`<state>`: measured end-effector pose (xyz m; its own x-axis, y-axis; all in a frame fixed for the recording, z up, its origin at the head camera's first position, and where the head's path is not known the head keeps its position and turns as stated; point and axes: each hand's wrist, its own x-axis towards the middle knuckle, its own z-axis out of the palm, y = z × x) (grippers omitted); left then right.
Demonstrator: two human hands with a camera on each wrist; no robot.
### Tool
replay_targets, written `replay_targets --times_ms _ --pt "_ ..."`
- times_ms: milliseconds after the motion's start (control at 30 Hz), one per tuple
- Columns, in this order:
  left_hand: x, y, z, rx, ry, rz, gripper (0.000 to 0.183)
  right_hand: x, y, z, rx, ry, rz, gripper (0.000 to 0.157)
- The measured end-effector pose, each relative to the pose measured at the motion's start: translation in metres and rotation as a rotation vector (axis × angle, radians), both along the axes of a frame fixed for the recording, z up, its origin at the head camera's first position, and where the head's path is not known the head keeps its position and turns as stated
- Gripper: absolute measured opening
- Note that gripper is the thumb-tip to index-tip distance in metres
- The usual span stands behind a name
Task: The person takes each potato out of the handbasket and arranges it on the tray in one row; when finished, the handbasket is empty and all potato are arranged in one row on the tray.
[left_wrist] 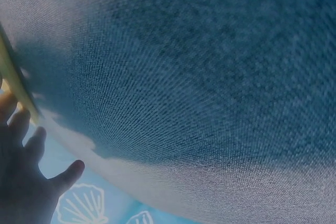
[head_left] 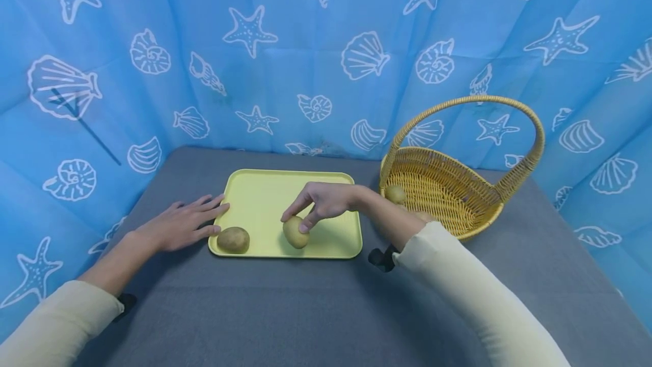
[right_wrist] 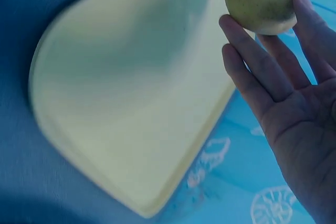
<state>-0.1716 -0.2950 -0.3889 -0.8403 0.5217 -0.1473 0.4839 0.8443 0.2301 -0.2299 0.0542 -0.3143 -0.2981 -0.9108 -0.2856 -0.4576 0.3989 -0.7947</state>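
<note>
A yellow rectangular tray [head_left: 265,197] lies on the grey cloth. My right hand [head_left: 328,200] pinches a potato [head_left: 295,233] between thumb and fingers over the tray's middle; the same potato [right_wrist: 260,1] shows at the top of the right wrist view. Whether it touches the tray I cannot tell. Another potato [head_left: 233,240] sits in the tray's front left corner. My left hand [head_left: 183,224] lies with fingers spread at the tray's left edge, its fingertips on the rim and close to that potato. In the left wrist view, the left hand [left_wrist: 26,166] holds nothing.
A yellow wicker basket [head_left: 433,180] with a tall arched handle stands right of the tray. Inside its left side is a potato [head_left: 395,193], with something similar partly hidden by my right forearm. A blue curtain [head_left: 305,72] with shells and starfish hangs behind.
</note>
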Motion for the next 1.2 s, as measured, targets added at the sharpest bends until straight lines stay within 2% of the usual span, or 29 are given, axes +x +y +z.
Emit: replay_targets --times_ms 167,333,433,633,800,967,1200 --pt "0.000 0.001 0.001 -0.002 -0.004 0.002 0.067 0.001 -0.018 -0.016 -0.039 0.018 -0.024 0.045" --pt "-0.002 0.001 0.003 -0.010 -0.010 0.007 0.069 0.003 -0.031 -0.024 -0.032 0.063 -0.035 0.043" --pt "-0.003 0.001 0.003 -0.010 -0.015 0.009 0.069 0.004 -0.039 -0.026 -0.023 0.130 -0.031 0.041" --pt "-0.005 -0.001 0.002 -0.005 -0.016 0.007 0.068 0.010 -0.054 -0.030 0.039 0.244 -0.088 0.041" --pt "-0.006 -0.001 0.000 0.004 -0.021 0.002 0.066 0.014 -0.059 -0.035 0.047 0.257 -0.119 0.043" --pt "-0.004 -0.002 0.000 0.008 -0.031 0.005 0.067 0.015 -0.059 -0.036 0.053 0.239 -0.115 0.045" --pt "-0.002 -0.001 -0.001 0.009 -0.022 0.007 0.068 0.021 -0.040 -0.024 0.052 0.188 -0.152 0.050"
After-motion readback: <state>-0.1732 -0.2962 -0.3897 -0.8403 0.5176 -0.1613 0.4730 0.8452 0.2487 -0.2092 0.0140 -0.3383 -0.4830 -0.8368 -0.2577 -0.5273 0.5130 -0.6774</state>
